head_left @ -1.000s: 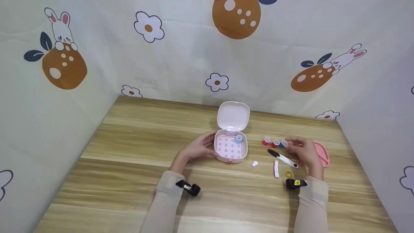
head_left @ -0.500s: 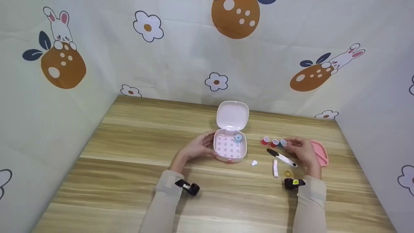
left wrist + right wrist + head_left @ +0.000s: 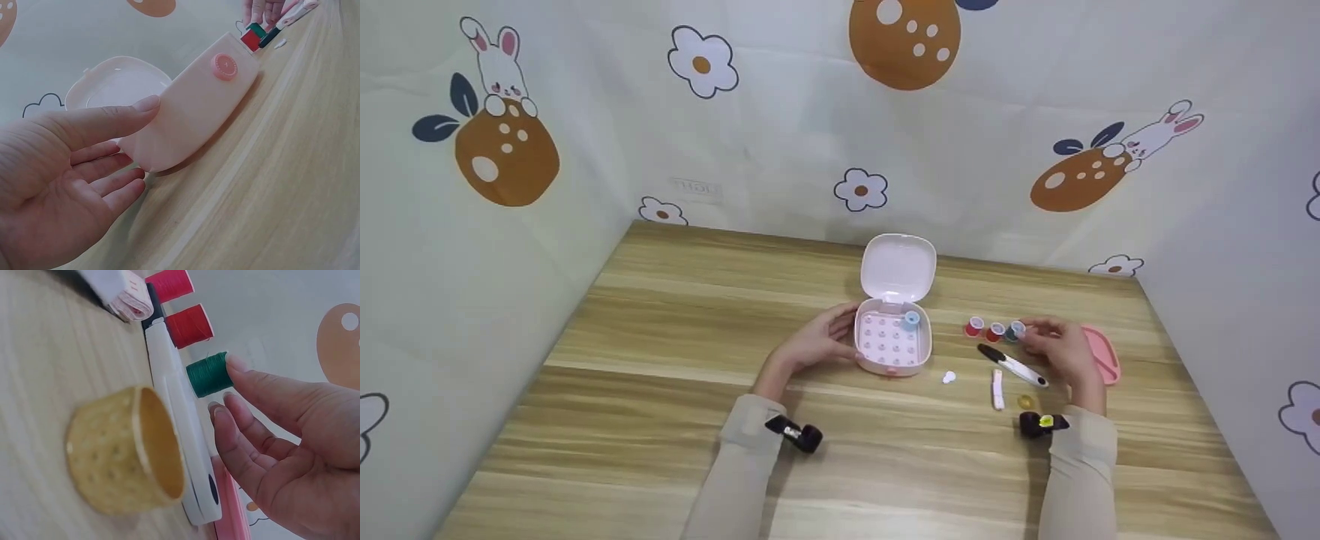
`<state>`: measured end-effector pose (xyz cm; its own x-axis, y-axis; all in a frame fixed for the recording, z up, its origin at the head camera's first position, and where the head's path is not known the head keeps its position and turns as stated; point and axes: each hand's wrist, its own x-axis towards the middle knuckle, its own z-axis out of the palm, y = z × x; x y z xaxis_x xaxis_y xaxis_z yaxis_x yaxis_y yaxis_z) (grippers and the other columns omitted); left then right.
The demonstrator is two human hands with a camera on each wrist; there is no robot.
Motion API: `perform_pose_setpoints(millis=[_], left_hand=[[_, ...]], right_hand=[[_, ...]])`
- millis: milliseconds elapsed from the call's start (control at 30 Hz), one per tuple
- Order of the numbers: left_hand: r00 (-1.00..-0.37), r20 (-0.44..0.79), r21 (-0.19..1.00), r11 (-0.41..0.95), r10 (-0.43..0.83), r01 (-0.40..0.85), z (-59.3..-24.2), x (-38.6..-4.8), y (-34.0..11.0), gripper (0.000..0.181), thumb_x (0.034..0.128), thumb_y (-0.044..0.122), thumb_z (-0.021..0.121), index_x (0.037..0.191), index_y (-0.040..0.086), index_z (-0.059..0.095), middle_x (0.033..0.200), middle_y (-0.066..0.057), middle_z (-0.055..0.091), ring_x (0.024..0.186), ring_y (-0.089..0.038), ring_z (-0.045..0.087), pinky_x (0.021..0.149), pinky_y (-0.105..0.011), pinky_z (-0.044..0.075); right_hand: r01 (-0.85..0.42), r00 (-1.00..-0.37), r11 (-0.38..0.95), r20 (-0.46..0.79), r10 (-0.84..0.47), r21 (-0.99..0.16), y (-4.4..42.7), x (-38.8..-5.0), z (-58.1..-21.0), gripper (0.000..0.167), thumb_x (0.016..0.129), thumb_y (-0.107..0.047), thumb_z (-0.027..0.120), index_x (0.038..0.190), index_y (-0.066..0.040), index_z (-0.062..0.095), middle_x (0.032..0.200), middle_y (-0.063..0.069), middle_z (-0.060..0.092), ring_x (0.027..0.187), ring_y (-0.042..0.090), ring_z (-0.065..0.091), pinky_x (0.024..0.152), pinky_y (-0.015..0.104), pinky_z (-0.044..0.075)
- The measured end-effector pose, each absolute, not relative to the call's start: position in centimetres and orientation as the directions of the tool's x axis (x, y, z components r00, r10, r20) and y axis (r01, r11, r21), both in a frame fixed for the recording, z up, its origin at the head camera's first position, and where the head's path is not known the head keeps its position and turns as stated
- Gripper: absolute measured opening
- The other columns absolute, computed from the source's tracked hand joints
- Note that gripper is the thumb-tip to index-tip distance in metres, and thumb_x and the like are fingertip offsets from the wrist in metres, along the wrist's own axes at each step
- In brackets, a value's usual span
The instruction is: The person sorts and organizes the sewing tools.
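The pink box [image 3: 892, 367] stands with its lid [image 3: 898, 266] raised. Inside it, at the back right corner, is a light blue thread spool [image 3: 910, 321]. My left hand [image 3: 821, 340] is at the box's left side; in the left wrist view its thumb rests on the front wall and its fingers lie by the side. A green thread spool [image 3: 208, 375] stands at the end of a row, beside a red spool [image 3: 189, 325] and a pinkish-red spool [image 3: 170, 285]. My right hand [image 3: 298, 439] touches the green spool's rim with its thumb; the fingertips are slightly apart from it.
In front of the spools lie a black and white tool [image 3: 1014, 366], a folded tape measure [image 3: 997, 390] and a gold thimble [image 3: 112, 453]. A small white piece [image 3: 949, 377] lies near the box. Behind the right hand is a pink tray or lid [image 3: 1102, 354].
The head view has shifted slightly. My left hand stays at the box and my right hand stays at the green spool; nothing else has visibly moved.
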<state>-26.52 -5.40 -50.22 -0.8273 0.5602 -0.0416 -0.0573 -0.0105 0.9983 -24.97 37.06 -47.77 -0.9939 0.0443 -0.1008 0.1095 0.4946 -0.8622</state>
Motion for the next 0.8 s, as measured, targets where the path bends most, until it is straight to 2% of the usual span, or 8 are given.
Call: perform_pose_setpoints(millis=[533, 800], left_hand=[[-0.827, -0.044, 0.999, 0.003, 0.561, -0.05, -50.1, -26.5, -5.3, 0.094, 0.0816, -0.021, 0.068, 0.161, -0.013, 0.019, 0.171, -0.03, 0.018, 0.159, -0.044, 0.022, 0.132, -0.044, 0.024], [-0.825, -0.047, 0.998, -0.002, 0.564, -0.059, -50.1, -26.6, -5.4, 0.092, 0.0825, -0.022, 0.067, 0.161, -0.013, 0.021, 0.171, -0.031, 0.019, 0.159, -0.044, 0.021, 0.131, -0.045, 0.025]], right_hand=[[0.09, -0.994, 0.562, -0.037, 0.104, -0.822, 35.9, -24.6, -45.7, 0.039, 0.1, -0.007, 0.069, 0.134, 0.01, 0.064, 0.101, 0.007, 0.069, 0.084, 0.005, 0.063, 0.074, 0.017, 0.058], [0.079, -0.994, 0.534, -0.023, 0.111, -0.842, 35.3, -24.9, -45.5, 0.04, 0.1, -0.013, 0.072, 0.133, 0.01, 0.065, 0.098, 0.0, 0.068, 0.088, 0.004, 0.062, 0.076, 0.018, 0.058]])
